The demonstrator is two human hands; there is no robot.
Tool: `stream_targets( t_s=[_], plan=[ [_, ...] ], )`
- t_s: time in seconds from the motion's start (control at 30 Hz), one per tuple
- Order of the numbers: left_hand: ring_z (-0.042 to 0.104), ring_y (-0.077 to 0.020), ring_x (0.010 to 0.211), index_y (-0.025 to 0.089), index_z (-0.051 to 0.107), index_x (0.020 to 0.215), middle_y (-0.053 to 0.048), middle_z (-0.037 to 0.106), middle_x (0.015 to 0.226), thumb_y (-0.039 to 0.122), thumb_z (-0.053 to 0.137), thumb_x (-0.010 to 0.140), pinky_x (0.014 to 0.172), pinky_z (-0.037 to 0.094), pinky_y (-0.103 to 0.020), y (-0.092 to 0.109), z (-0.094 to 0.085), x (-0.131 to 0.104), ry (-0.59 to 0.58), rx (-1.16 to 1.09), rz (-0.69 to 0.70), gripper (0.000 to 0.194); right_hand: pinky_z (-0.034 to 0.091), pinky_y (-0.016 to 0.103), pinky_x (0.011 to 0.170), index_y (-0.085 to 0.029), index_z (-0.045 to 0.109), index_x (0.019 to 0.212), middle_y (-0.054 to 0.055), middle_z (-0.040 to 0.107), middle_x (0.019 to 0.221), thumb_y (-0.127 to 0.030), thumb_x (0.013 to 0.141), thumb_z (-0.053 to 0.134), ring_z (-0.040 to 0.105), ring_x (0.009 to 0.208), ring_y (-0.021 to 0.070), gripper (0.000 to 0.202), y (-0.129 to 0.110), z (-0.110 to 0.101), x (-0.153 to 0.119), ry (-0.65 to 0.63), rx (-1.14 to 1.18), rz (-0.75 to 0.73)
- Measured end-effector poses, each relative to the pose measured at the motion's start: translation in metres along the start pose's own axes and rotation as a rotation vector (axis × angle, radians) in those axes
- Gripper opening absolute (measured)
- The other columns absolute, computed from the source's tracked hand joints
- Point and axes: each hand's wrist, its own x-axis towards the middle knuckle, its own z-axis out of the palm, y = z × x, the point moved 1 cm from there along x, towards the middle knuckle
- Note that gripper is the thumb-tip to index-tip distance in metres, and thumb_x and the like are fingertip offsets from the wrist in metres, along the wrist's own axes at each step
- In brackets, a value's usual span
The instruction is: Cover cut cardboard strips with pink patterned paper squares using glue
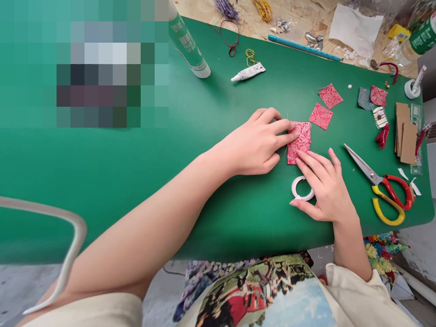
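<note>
Two red patterned fabric squares lie edge to edge on the green table, the upper square [303, 131] just above the lower square [293, 156]. My left hand [262, 141] rests its fingertips on the upper one, fingers apart and bent. On the lower one lie the fingertips of my right hand [322, 184], its thumb spread away to the left. A white tape roll [297, 192] sits below the fabric, partly under my right hand. Two more red squares [321, 116] [330, 96] lie to the upper right.
Scissors [374, 178] with red and yellow handles lie right of my right hand. Cardboard strips [408, 143] are at the right edge of the green table [238, 204]. A glue tube [252, 72], a bottle [194, 50] and a blue pencil [303, 47] lie farther back.
</note>
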Motion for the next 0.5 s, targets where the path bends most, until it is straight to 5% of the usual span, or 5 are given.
stream_targets(
  t_s=[0.5],
  plan=[
    [0.052, -0.0375, 0.125, 0.018, 0.060, 0.146, -0.015, 0.061, 0.145, 0.012, 0.048, 0.086, 0.106, 0.043, -0.056, 0.0025, -0.0062, 0.0000, -0.052, 0.065, 0.019, 0.061, 0.022, 0.061, 0.127, -0.006, 0.052, 0.147, 0.020, 0.059, 0.151, -0.060, 0.101, 0.047, 0.053, 0.140, 0.0353, 0.071, -0.0011, 0.0000, 0.0015, 0.003, 0.005, 0.002]
  ],
)
